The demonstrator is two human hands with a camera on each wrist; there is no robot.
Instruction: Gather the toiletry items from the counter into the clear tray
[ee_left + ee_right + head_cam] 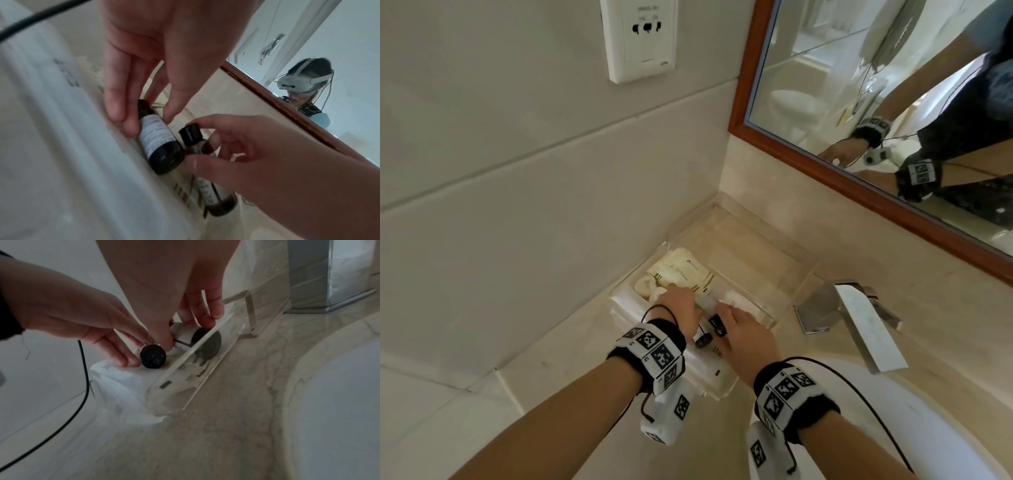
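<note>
From the head view, both hands are down inside the clear tray (767, 310) that sits on the marble tabletop (756, 240) in the corner by the wall, left of the chrome tap (849, 315); the left hand (681, 308) reaches toward the far packets (681, 274) and the right hand (743, 329) lies just beside it, with two small dark bottles showing between them. To finish this step well, I would judge that each bottle should be laid flat and parallel along the tray floor, then let go only once it rests there, so neither rolls against the other. In the left wrist view, the left hand's grip is narrow, thumb and fingertips (115, 112) pinching the labelled dark bottle (158, 142) near its neck; the bottle lies tilted, its base toward the camera, pressed against a white packet (61, 129). The right hand there pinches the black cap of a second brown bottle (213, 193), which lies touching the first. In the right wrist view, the right hand's grip closes round that second bottle (205, 340) just behind the tray's clear front wall (197, 369), while the left hand's bottle (153, 356) shows its round base toward the camera, resting on the white packet (123, 382) inside the tray. Both bottles sit directly under the fingers that hold them, already within the tray walls.
</note>
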